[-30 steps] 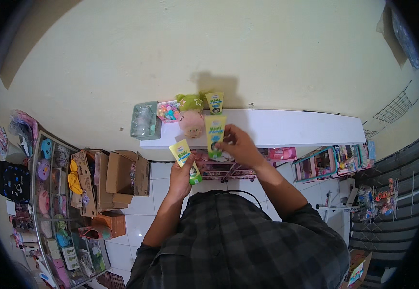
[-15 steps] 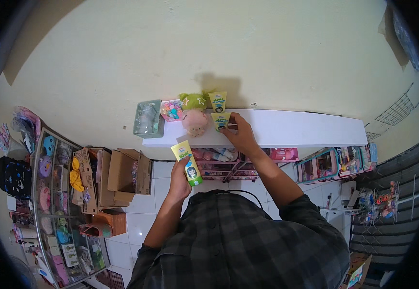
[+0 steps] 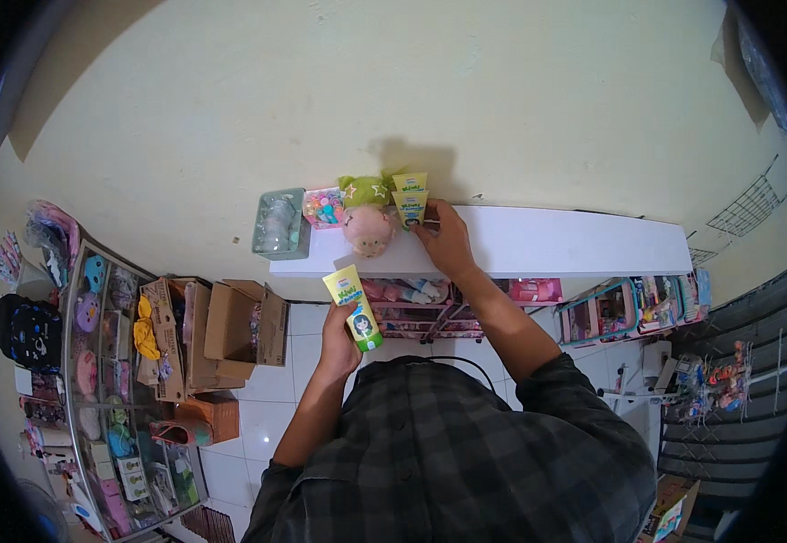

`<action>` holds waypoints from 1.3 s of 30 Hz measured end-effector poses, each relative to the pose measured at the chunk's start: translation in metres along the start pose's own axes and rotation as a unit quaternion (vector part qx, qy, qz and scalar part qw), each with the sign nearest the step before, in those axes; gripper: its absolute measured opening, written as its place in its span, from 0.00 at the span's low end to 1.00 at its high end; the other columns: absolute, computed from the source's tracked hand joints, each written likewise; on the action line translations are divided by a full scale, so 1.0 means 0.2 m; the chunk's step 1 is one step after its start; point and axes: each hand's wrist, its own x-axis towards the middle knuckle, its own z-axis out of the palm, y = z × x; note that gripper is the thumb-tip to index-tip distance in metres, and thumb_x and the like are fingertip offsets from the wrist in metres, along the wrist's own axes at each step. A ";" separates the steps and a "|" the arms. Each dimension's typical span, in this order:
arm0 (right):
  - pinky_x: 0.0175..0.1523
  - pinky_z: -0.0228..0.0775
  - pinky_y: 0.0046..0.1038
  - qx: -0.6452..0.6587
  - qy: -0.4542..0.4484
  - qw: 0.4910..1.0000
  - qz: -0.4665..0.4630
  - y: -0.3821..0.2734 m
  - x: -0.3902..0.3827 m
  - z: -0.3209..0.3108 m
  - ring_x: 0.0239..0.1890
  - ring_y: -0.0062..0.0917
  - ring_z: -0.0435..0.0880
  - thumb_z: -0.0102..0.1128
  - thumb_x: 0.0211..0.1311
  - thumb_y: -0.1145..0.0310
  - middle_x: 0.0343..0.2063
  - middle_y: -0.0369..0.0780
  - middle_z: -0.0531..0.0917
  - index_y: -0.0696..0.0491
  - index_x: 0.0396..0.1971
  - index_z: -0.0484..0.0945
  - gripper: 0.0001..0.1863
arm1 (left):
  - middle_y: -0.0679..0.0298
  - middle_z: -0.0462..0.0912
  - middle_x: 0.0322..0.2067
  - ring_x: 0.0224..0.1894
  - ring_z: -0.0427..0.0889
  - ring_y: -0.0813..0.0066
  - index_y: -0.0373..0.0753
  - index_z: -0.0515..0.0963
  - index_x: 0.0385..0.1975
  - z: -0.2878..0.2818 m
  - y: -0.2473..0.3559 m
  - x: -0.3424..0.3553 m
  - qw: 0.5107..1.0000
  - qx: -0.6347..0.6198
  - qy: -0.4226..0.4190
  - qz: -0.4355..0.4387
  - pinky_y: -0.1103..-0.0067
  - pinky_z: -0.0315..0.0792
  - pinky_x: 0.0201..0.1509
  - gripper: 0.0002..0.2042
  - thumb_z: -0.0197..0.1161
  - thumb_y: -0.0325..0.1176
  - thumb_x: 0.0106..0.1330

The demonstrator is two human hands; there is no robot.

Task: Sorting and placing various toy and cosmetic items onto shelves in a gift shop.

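My left hand (image 3: 340,342) is closed around a yellow squeeze tube with a green cap (image 3: 353,304), held cap down in front of the white shelf (image 3: 556,242). Over the shelf, my right hand (image 3: 445,240) grips a second yellow tube (image 3: 410,204) by its side; the fingers cover part of it. Just behind that one shows the top of another yellow tube (image 3: 411,181), near the wall. Left of them sit a pink plush head (image 3: 368,232) and a green plush toy with stars (image 3: 364,190).
A pale green basket (image 3: 279,226) and a box of colourful small items (image 3: 324,207) stand at the shelf's left end. Below are pink goods on racks (image 3: 407,308), open cardboard boxes (image 3: 231,326) and a glass display case (image 3: 122,389) at left. A wire rack (image 3: 728,389) stands right.
My right hand has moved its tube up and back toward the wall, close against the tube behind. My left hand and its tube have barely moved.
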 end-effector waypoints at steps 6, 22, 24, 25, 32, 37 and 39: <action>0.56 0.82 0.34 0.002 0.019 1.000 -0.006 0.02 0.01 0.01 0.50 0.36 0.89 0.74 0.60 0.76 0.48 0.47 0.87 0.60 0.56 0.76 0.24 | 0.53 0.80 0.44 0.45 0.86 0.56 0.37 0.66 0.60 -0.01 0.00 0.00 0.998 -0.010 -0.057 0.020 0.58 0.85 0.46 0.20 0.54 0.33 0.69; 0.55 0.79 0.31 0.169 -0.254 0.950 0.061 -0.26 -0.45 -0.11 0.48 0.27 0.86 0.72 0.66 0.69 0.49 0.43 0.86 0.59 0.58 0.77 0.24 | 0.61 0.81 0.52 0.55 0.79 0.75 0.35 0.71 0.57 0.18 -0.01 0.15 0.974 0.141 -0.136 0.115 0.74 0.72 0.63 0.13 0.59 0.23 0.75; 0.52 0.80 0.31 0.188 -0.239 0.950 0.076 -0.25 -0.42 -0.12 0.46 0.29 0.87 0.70 0.67 0.70 0.48 0.44 0.86 0.60 0.58 0.77 0.22 | 0.60 0.81 0.52 0.56 0.79 0.74 0.35 0.70 0.58 0.23 -0.01 0.18 0.964 0.182 -0.143 0.130 0.74 0.71 0.64 0.14 0.59 0.23 0.75; 0.52 0.80 0.32 0.152 -0.199 0.967 0.041 -0.26 -0.40 -0.13 0.46 0.30 0.87 0.69 0.68 0.72 0.47 0.45 0.87 0.60 0.57 0.77 0.21 | 0.60 0.80 0.53 0.57 0.78 0.74 0.35 0.70 0.59 0.26 0.00 0.20 0.953 0.223 -0.148 0.145 0.73 0.71 0.64 0.15 0.59 0.23 0.75; 0.55 0.81 0.37 0.032 -0.096 0.995 -0.020 -0.08 -0.27 -0.12 0.49 0.39 0.89 0.66 0.69 0.75 0.48 0.50 0.87 0.61 0.55 0.77 0.17 | 0.51 0.70 0.67 0.72 0.69 0.59 0.33 0.59 0.73 0.31 -0.06 0.26 0.919 0.317 -0.112 0.209 0.65 0.64 0.74 0.29 0.60 0.23 0.73; 0.58 0.81 0.35 0.048 -0.092 0.994 0.014 -0.08 -0.22 -0.09 0.51 0.36 0.89 0.65 0.68 0.77 0.49 0.50 0.86 0.62 0.56 0.75 0.18 | 0.48 0.55 0.78 0.80 0.55 0.52 0.35 0.49 0.79 0.26 -0.10 0.30 0.924 0.287 -0.190 0.168 0.60 0.55 0.80 0.38 0.60 0.22 0.71; 0.58 0.81 0.35 0.042 -0.081 0.996 0.003 -0.05 -0.21 -0.07 0.52 0.36 0.89 0.65 0.68 0.77 0.49 0.50 0.86 0.62 0.56 0.75 0.18 | 0.48 0.53 0.79 0.81 0.53 0.51 0.36 0.48 0.80 0.27 -0.10 0.31 0.929 0.268 -0.201 0.159 0.60 0.54 0.81 0.39 0.59 0.22 0.71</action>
